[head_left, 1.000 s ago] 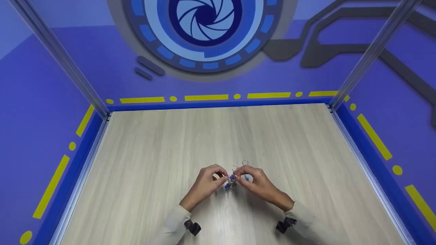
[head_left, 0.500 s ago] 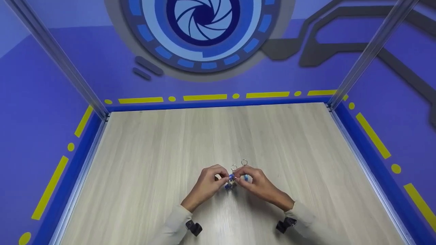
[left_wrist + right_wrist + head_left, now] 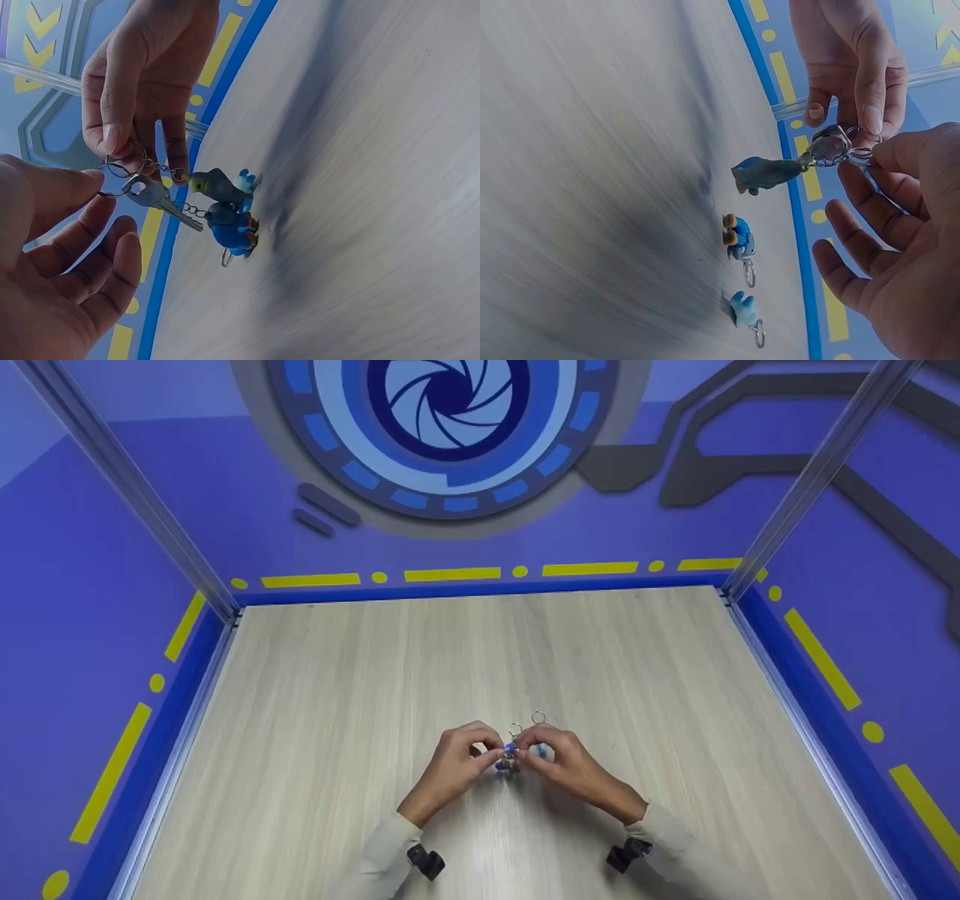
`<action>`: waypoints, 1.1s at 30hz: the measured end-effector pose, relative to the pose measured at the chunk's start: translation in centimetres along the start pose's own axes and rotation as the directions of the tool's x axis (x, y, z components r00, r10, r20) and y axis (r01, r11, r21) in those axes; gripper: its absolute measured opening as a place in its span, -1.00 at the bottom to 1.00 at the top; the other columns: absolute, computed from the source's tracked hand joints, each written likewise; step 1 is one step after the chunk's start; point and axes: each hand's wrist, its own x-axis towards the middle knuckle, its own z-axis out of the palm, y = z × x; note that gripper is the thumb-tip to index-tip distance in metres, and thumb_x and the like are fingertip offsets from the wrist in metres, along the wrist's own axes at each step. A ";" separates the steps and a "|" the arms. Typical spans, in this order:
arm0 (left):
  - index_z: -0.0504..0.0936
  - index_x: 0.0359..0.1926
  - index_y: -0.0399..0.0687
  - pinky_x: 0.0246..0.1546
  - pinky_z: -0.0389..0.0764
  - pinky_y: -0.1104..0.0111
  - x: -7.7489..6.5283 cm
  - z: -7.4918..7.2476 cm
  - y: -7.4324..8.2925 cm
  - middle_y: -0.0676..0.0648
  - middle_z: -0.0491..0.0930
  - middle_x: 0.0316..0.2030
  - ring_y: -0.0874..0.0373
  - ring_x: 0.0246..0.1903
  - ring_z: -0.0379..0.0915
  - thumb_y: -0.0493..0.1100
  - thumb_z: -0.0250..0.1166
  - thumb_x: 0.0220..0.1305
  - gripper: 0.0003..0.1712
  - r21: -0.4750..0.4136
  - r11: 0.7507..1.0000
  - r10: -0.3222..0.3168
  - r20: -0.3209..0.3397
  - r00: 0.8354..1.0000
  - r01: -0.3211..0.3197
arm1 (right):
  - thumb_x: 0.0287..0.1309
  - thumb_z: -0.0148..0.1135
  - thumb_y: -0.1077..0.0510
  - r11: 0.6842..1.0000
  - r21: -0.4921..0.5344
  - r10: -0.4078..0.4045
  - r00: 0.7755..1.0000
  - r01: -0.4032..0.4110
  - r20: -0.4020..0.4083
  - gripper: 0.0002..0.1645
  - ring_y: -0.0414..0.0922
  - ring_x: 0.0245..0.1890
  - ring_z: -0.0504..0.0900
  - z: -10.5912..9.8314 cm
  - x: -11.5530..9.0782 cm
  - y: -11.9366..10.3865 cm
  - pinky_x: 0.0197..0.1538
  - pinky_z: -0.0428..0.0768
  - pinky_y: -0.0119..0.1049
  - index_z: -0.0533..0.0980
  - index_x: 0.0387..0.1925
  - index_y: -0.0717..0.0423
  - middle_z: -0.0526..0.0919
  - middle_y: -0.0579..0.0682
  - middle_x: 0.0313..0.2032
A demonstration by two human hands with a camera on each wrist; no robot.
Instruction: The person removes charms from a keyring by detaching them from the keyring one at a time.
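Note:
My left hand (image 3: 459,756) and right hand (image 3: 561,759) meet above the table. In the left wrist view, the left hand (image 3: 56,247) pinches a metal key ring (image 3: 112,193) between thumb and finger, and a silver key (image 3: 154,196) lies beside it. The right hand (image 3: 146,82) pinches a ring at the end of the keychain. From the rings, a blue-grey figurine (image 3: 769,172) hangs on a short chain. Below it, a blue figurine keychain (image 3: 739,234) and a light-blue one (image 3: 743,309) stand apart on the table, each with its ring up. Whether the held rings are linked cannot be told.
The wood-grain table (image 3: 337,682) spreads around the hands. Blue panels (image 3: 112,607) with yellow marks stand at its back and sides, joined by metal posts (image 3: 795,495). A small black camera (image 3: 426,861) sits on each wrist.
Both hands stay nearly in place, still pinching at the rings. The hanging pieces between them have turned and shifted slightly. The standing keychains have not moved.

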 end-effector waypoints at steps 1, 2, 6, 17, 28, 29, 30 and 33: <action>0.84 -0.21 -0.06 -0.15 0.68 0.31 0.0 -0.1 0.0 0.09 0.79 -0.17 0.28 -0.17 0.64 -0.31 0.50 0.43 -0.94 -0.005 1.000 -0.003 -0.001 1.000 0.003 | 0.51 0.39 0.23 1.000 -0.002 -0.008 1.000 0.008 -0.004 -0.95 0.04 0.03 0.76 0.0 0.0 0.1 0.17 0.68 0.06 0.73 -0.14 0.12 0.82 0.03 -0.05; 0.83 -0.21 -0.07 -0.14 0.69 0.29 -0.1 -0.1 -0.1 0.08 0.79 -0.17 0.27 -0.17 0.64 -0.31 0.50 0.43 -0.94 -0.010 1.000 0.000 -0.003 1.000 0.000 | 0.51 0.39 0.24 1.000 -0.004 -0.020 1.000 0.020 -0.008 -0.96 0.06 0.02 0.77 0.0 0.0 0.1 0.17 0.69 0.02 0.73 -0.14 0.13 0.82 0.04 -0.06; 0.83 -0.21 -0.07 -0.12 0.71 0.20 -0.2 -0.1 -0.3 0.08 0.80 -0.16 0.25 -0.16 0.65 -0.32 0.51 0.42 -0.94 -0.037 0.999 0.011 -0.014 1.000 -0.012 | 0.49 0.40 0.27 0.998 -0.006 -0.059 0.998 0.059 -0.025 -0.96 0.09 0.00 0.77 0.1 0.0 0.0 0.17 0.67 -0.15 0.73 -0.16 0.12 0.83 0.04 -0.07; 0.85 -0.20 -0.03 -0.16 0.63 0.31 -0.5 -0.3 -0.6 -0.03 0.81 -0.15 0.23 -0.17 0.64 -0.29 0.49 0.45 -0.93 -0.138 0.990 0.009 -0.017 1.000 -0.011 | 0.44 0.40 0.39 0.992 0.050 -0.117 0.992 0.119 -0.054 -0.88 0.16 0.01 0.77 0.2 0.0 0.1 0.21 0.65 -0.21 0.70 -0.20 0.14 0.83 0.11 -0.08; 0.84 -0.19 0.00 -0.17 0.62 0.38 -0.7 -0.5 -0.9 -0.06 0.78 -0.13 0.17 -0.13 0.64 -0.29 0.49 0.45 -0.92 -0.255 0.966 0.032 -0.017 0.999 -0.035 | 0.51 0.35 0.32 0.992 0.117 -0.057 0.998 0.057 -0.010 -0.88 0.11 0.07 0.77 0.4 -0.2 0.1 0.24 0.64 -0.17 0.68 -0.23 0.11 0.82 0.06 -0.03; 0.84 -0.19 -0.04 -0.17 0.61 0.38 -0.7 -0.5 -0.9 -0.07 0.78 -0.13 0.17 -0.14 0.63 -0.28 0.49 0.45 -0.95 -0.254 0.967 0.035 -0.021 0.999 -0.039 | 0.51 0.36 0.32 0.992 0.119 -0.050 0.999 0.051 -0.009 -0.89 0.11 0.07 0.77 0.4 -0.2 0.1 0.24 0.64 -0.18 0.68 -0.23 0.12 0.82 0.07 -0.02; 0.83 -0.19 -0.08 -0.18 0.61 0.39 -0.7 -0.5 -0.8 -0.09 0.78 -0.13 0.18 -0.15 0.63 -0.28 0.49 0.45 -0.97 -0.253 0.966 0.039 -0.023 0.999 -0.044 | 0.51 0.36 0.32 0.991 0.122 -0.046 0.999 0.047 -0.009 -0.91 0.10 0.07 0.77 0.5 -0.1 0.1 0.24 0.64 -0.19 0.69 -0.22 0.16 0.82 0.08 -0.02; 0.83 -0.19 -0.15 -0.20 0.58 0.41 -0.6 -0.6 -0.8 -0.13 0.78 -0.14 0.19 -0.17 0.61 -0.27 0.49 0.46 -0.97 -0.247 0.968 0.051 -0.023 0.998 -0.055 | 0.50 0.36 0.32 0.991 0.124 -0.047 0.999 0.048 -0.015 -0.92 0.09 0.07 0.77 0.6 -0.1 0.1 0.22 0.64 -0.20 0.70 -0.22 0.22 0.82 0.10 -0.03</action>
